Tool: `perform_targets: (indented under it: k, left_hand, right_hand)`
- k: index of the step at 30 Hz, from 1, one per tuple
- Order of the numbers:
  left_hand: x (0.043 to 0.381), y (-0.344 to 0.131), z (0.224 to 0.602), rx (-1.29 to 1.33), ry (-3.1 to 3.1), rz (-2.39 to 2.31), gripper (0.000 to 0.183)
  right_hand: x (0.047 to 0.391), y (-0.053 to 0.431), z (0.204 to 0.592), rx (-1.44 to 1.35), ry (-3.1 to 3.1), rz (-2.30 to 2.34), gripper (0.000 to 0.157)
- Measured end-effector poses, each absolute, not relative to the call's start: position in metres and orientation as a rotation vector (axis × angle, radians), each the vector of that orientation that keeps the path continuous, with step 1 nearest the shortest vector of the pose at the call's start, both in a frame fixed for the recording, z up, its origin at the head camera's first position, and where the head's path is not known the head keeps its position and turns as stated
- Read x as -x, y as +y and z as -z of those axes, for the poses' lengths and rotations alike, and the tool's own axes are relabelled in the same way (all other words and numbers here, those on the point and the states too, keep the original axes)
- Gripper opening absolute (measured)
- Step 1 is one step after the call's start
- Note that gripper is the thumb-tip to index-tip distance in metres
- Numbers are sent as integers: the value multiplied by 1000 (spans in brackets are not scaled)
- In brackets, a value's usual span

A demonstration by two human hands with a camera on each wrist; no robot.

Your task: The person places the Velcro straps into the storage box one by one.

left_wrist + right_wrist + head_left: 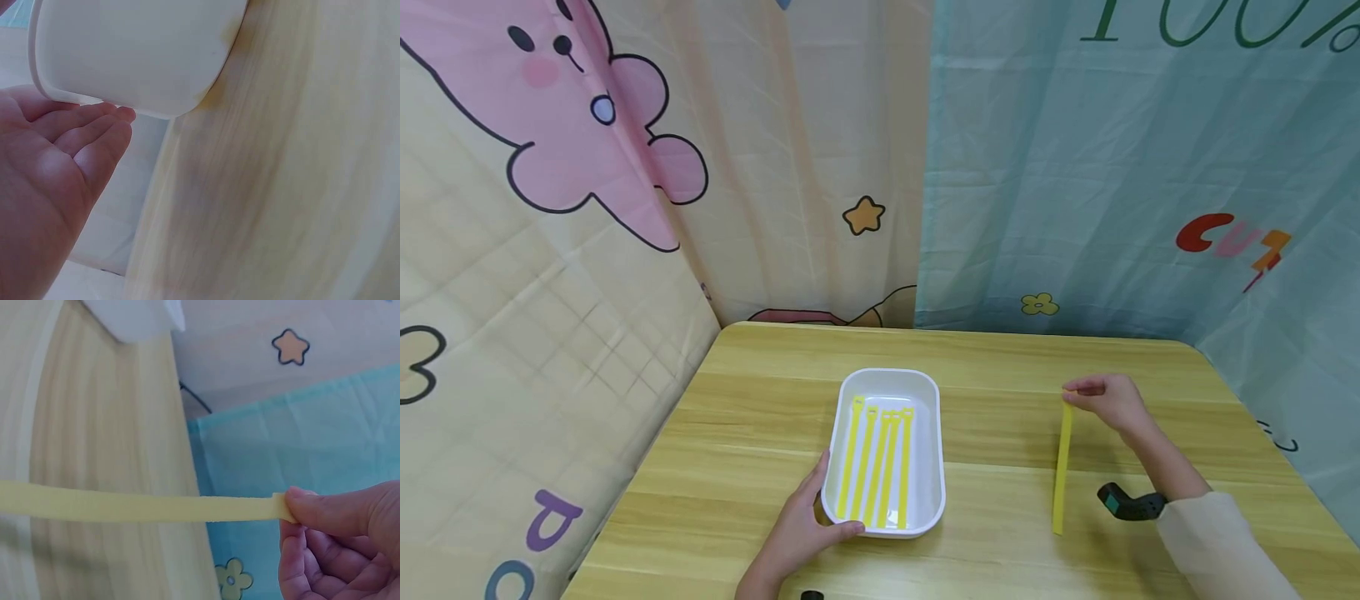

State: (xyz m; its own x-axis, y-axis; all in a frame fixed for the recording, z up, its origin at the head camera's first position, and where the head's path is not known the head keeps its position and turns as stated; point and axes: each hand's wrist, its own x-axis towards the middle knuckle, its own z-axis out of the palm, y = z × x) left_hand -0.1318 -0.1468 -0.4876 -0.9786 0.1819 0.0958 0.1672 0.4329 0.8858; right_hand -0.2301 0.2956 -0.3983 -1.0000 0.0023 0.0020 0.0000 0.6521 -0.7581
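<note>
A white rectangular tray (942, 467) sits near the middle of the table. Several yellow cable ties (849, 458) with slotted heads lie lengthwise inside it. My left hand (799, 529) holds the tray's near left corner, thumb over the front rim and fingers along the side wall; the left wrist view has those fingers (94, 128) against the wall. To the right of the tray, my right hand (1108, 404) pinches another yellow cable tie (1062, 471) by its head between thumb and fingertips. That tie hangs straight down toward the viewer, its lower end over the tabletop.
The wood-grain table (1000, 550) ends at a printed curtain (820, 167) behind and a blue-green curtain (1060, 183) at the right. A black wrist device (1131, 503) is by the right forearm. A small dark object (812, 595) shows at the bottom edge.
</note>
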Motion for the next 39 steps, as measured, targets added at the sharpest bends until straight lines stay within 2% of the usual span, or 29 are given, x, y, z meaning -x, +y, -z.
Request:
perform_targets:
  k: [23,31,39]
  left_hand:
    - [133,-146,488,-331,2644,-1639,112]
    - [131,-147,487,-330,2625,-1654,113]
    - [131,-147,487,-326,2633,-1639,113]
  right_hand:
    - [205,265,341,-90,-2778,-1341,39]
    - [201,251,322,-108,-2752,-1308,45]
    - [198,230,308,-161,-2666,-1373,40]
